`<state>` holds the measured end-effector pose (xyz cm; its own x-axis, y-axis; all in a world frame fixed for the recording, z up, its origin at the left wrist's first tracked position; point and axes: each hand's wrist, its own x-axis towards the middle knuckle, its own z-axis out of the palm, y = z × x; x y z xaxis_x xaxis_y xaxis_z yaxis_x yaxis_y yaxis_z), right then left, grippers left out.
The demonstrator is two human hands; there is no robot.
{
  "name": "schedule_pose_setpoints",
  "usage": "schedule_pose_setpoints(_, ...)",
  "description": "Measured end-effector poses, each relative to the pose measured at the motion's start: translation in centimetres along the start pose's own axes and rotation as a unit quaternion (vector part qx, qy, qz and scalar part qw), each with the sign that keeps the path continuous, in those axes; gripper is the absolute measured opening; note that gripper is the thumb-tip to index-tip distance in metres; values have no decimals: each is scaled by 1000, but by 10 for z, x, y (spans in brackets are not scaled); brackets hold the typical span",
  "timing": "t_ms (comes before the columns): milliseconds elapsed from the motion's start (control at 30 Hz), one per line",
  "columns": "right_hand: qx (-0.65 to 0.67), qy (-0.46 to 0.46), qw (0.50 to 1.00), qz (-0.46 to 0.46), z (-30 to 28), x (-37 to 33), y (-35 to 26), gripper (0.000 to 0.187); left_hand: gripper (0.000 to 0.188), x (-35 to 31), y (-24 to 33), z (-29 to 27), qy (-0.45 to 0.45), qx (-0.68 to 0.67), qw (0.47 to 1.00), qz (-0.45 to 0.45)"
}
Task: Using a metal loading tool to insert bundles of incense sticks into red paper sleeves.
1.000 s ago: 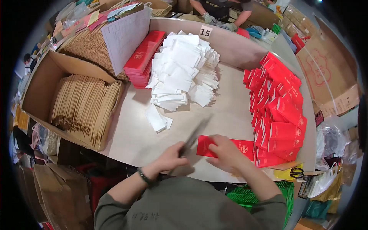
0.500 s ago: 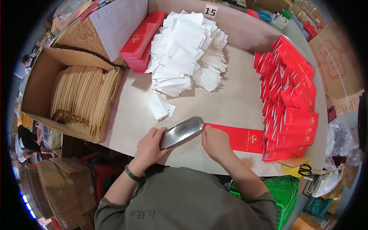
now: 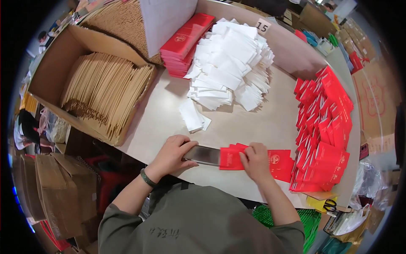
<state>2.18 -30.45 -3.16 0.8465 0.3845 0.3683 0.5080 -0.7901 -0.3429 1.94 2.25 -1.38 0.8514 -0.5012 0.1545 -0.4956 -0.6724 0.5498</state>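
Note:
My left hand (image 3: 171, 157) grips one end of a smooth metal trough-shaped tool (image 3: 208, 156), thumb along the near edge. The tool's other end runs inside a red paper sleeve (image 3: 230, 158), which covers it. My right hand (image 3: 257, 164) has its fingers closed over that sleeve, at the side away from the tool. Under and beyond the right hand, a flat red paper sleeve (image 3: 282, 166) with a pale emblem lies on the table. Several small white packets (image 3: 193, 116) lie loose just above the left hand.
A heap of white packets (image 3: 230, 55) fills the table's back middle, beside a stack of red sleeves (image 3: 186, 38). Many filled-looking red packets (image 3: 323, 127) lean at the right. A cardboard box (image 3: 46, 80) with thin tan pieces stands left. Black scissors (image 3: 330, 205) lie at the right edge.
The metal tool has turned level, and its end has gone inside a red sleeve. My right hand has moved slightly right along the sleeve. The whole view has shifted and tilted.

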Motion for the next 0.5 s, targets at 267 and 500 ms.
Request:
schedule_pose_setpoints(267, 51, 19, 998, -36, 30, 69, -56, 16, 46, -37, -42, -75, 157, 106, 981, -50)
schedule_pose_setpoints(500, -8, -111, 990, 84, 91, 133, -83, 24, 17, -54, -156, -151, 106, 226, 888, -387)
